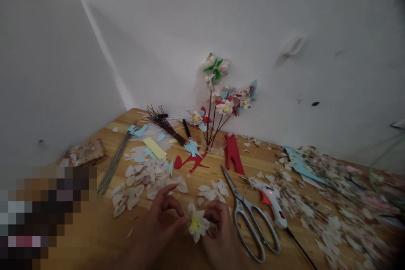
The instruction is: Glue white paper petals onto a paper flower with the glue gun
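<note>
Both my hands hold a small handmade flower (196, 222) with white petals and a yellow centre, low over the wooden table (104, 236). My left hand (158, 223) pinches its left side with fingertips. My right hand (220, 236) grips it from the right. Loose white petals (142, 181) lie just beyond my hands.
Metal scissors (249, 223) and a white hot glue gun (272, 204) lie to the right. A glass with finished flowers on stems (221, 105) stands by the wall. Red paper cut-outs (232, 154), blue scraps, dark wire stems (164, 124) and petal litter (332, 202) are spread around.
</note>
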`<act>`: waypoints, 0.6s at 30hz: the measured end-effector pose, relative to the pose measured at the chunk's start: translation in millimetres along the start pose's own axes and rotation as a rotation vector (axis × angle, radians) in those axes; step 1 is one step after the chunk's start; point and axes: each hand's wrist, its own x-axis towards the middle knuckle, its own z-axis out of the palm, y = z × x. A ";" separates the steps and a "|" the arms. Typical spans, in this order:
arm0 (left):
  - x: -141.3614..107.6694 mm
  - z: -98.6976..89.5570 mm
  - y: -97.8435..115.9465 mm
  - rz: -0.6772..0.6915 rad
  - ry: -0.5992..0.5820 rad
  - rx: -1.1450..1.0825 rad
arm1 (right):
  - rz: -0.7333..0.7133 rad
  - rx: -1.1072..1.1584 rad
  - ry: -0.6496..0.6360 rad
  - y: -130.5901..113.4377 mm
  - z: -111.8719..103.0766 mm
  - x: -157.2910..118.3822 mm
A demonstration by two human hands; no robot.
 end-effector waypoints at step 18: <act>2.1 5.1 -1.2 -0.115 0.013 -0.150 | 0.018 0.097 0.108 7.2 7.5 -3.0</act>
